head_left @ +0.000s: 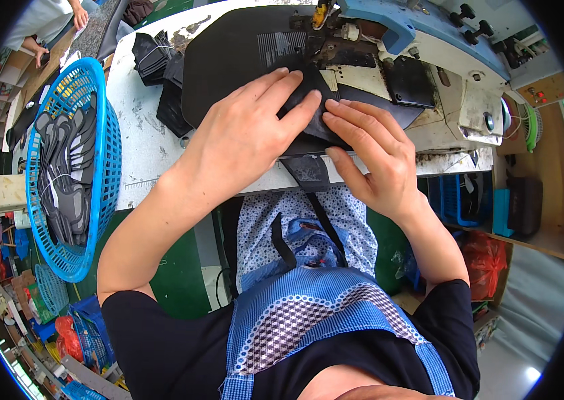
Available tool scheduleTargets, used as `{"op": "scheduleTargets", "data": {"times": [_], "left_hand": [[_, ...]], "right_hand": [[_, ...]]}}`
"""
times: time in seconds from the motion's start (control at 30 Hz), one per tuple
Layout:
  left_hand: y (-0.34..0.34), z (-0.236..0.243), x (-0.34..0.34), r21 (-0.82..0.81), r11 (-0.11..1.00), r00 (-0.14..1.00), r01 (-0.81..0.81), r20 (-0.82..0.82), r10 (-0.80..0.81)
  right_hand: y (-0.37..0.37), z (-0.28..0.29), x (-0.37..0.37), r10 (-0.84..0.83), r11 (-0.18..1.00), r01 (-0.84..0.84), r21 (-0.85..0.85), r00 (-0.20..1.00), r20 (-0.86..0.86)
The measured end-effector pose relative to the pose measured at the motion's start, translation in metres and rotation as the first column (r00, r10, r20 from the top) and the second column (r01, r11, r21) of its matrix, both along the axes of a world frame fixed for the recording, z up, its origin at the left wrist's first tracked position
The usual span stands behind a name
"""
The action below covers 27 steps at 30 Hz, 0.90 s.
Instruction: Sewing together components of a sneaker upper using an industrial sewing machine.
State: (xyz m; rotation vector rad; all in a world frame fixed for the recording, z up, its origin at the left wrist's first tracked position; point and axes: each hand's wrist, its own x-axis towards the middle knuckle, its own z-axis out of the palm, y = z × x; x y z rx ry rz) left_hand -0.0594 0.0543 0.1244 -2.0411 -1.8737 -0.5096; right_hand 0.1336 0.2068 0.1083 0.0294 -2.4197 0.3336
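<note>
A black fabric or leather-like piece (308, 87) lies on the bed of a sewing machine (458, 77), beside the needle area. My left hand (245, 130) rests on the piece from the left, fingers stretched forward and thumb apart. From the right, my right hand (378, 150) lays its extended fingertips on the same piece, with its thumb lower and spread away. Neither hand is closed around it. Part of the piece is hidden beneath my fingers. Below them, a dark flat part (306, 172) hangs over the table's front edge.
Left of the machine lie tied bundles of black pieces (154, 59) on the worn white table (136, 150). A blue plastic basket (104, 180) of grey-and-black cut parts stands further left. Another blue basket (452, 200) sits low right. Another person's hand (80, 17) shows far left.
</note>
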Motion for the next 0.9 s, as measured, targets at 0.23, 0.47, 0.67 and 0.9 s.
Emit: {"op": "scheduleTargets", "data": {"times": [0.23, 0.47, 0.67, 0.9], "left_hand": [[0.005, 0.007, -0.028, -0.062, 0.994, 0.996, 0.085, 0.020, -0.084], [0.015, 0.007, -0.063, -0.068, 0.983, 0.986, 0.169, 0.010, -0.169], [0.025, 0.015, -0.083, -0.102, 0.974, 0.978, 0.205, -0.030, -0.209], [0.028, 0.010, -0.074, -0.016, 0.993, 0.971, 0.121, -0.207, -0.121]], "right_hand": [[-0.001, -0.001, -0.005, -0.005, 1.000, 0.005, 0.027, 1.000, -0.015], [-0.018, 0.003, -0.018, -0.048, 0.998, 0.047, 0.044, 0.999, 0.023], [-0.029, 0.000, -0.033, -0.115, 0.991, 0.114, 0.067, 0.993, 0.017], [-0.024, 0.001, -0.040, -0.151, 0.987, 0.151, 0.053, 0.988, 0.004]]}}
